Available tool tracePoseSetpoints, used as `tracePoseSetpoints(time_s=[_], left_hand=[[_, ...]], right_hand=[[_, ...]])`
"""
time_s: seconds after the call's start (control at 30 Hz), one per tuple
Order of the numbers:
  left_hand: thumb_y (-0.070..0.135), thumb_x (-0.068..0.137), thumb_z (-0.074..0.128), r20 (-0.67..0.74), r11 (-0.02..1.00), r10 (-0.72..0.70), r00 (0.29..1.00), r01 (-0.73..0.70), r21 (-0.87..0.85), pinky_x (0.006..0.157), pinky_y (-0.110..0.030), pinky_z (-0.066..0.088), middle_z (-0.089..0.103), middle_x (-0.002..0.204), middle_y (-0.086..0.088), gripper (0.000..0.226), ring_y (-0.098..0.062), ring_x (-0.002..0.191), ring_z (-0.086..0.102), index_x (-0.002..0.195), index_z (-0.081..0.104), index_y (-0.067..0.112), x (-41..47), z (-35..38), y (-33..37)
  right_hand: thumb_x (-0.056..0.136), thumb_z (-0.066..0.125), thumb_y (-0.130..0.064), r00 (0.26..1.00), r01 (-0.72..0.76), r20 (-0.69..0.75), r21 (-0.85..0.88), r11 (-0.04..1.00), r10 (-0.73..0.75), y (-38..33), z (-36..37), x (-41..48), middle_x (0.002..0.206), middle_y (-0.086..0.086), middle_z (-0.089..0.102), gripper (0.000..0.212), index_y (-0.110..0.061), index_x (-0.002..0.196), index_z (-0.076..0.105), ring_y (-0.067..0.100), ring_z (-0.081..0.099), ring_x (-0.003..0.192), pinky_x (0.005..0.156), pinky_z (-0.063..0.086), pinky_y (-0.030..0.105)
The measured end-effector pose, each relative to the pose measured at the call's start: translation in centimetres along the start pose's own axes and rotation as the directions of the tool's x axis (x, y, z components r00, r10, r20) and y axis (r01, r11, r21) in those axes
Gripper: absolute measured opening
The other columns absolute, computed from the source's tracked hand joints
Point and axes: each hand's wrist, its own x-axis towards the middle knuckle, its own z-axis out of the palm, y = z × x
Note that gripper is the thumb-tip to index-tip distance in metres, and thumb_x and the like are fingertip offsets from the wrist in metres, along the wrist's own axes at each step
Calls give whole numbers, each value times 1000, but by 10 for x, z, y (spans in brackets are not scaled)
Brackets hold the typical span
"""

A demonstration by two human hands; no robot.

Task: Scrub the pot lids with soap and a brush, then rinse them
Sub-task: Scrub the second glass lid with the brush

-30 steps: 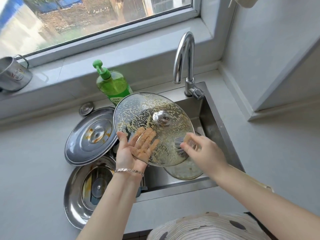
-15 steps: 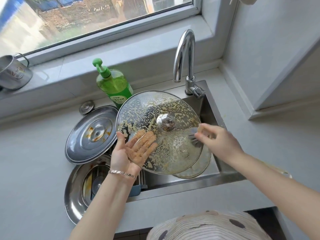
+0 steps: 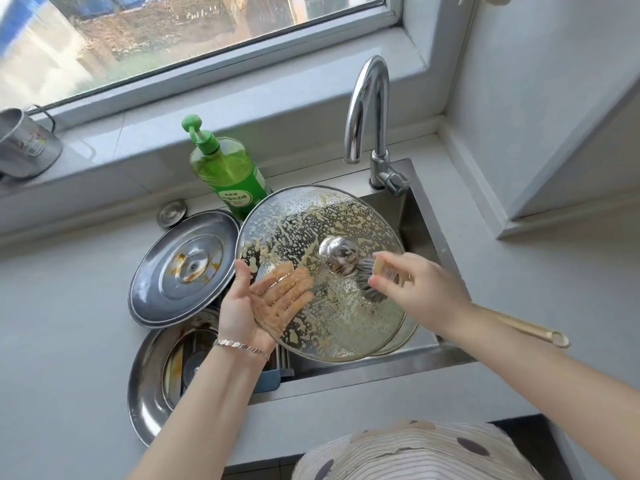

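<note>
Now scrubbing beside knob [image 3: 339,254], up from near rim: right hand [image 3: 422,289] pinching brush [image 3: 367,277]; left hand [image 3: 242,308] flat-fingered under glass lid [image 3: 311,216], thumb over rim. Rinse pending.

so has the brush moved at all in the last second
Yes. The brush in the right hand has gone from the glass lid's near rim up to beside its knob, nearer the tap.

Bright green soap bottle [image 3: 230,174], glass lid [image 3: 346,323] speckled with yellowish suds, silver steel lid [image 3: 162,289] with orange-brown stains, tan-handled brush [image 3: 519,326], cream striped top [image 3: 398,455] with dark spots.
</note>
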Motion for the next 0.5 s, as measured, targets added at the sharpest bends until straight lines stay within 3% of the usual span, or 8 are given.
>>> tracePoseSetpoints(time_s=[0.13, 0.27, 0.37, 0.43, 0.5], left_hand=[[56, 91, 33, 28, 1000, 8, 1000, -8, 1, 65, -41, 57, 71, 86, -21, 66, -31, 73, 71, 98, 60, -3, -3, 0, -1], [56, 91, 34, 32, 1000, 26, 999, -26, 15, 65, -40, 58, 71, 84, -21, 66, -31, 72, 71, 96, 62, -4, -2, 0, 2], [53, 87, 38, 67, 999, 40, 997, -43, 34, 63, -40, 59, 71, 85, -22, 67, -32, 73, 71, 83, 71, -5, -3, 1, 4], [51, 86, 39, 97, 995, 43, 994, -52, 91, 62, -38, 59, 71, 85, -22, 65, -31, 73, 71, 74, 74, -3, -3, 5, 3], [50, 90, 37, 95, 992, 42, 995, -54, 118, 62, -36, 59, 72, 84, -20, 67, -30, 71, 71, 72, 75, -1, -2, 6, 3]], right_hand=[[87, 54, -49, 977, -118, -169, 85, 989, 131, 20, -9, 16, 65, -6, 52, 20, -33, 75, 57, 19, 50, 68, 60, 38, 31], [88, 57, -43, 998, -9, -54, 88, 996, 13, -3, -3, 10, 84, -3, 58, 14, -31, 92, 63, 20, 54, 78, 70, 45, 36], [88, 55, -47, 971, -144, -159, 196, 970, 176, 7, -21, 33, 93, -6, 63, 17, -32, 93, 61, 20, 58, 95, 82, 44, 37], [87, 54, -49, 974, -118, -170, 186, 975, 151, 8, -23, 41, 83, -10, 63, 17, -33, 86, 59, 19, 59, 87, 76, 44, 34], [88, 54, -46, 995, -33, -84, 144, 989, 46, -5, -18, 37, 68, -12, 56, 16, -34, 78, 57, 14, 52, 71, 65, 40, 31]])
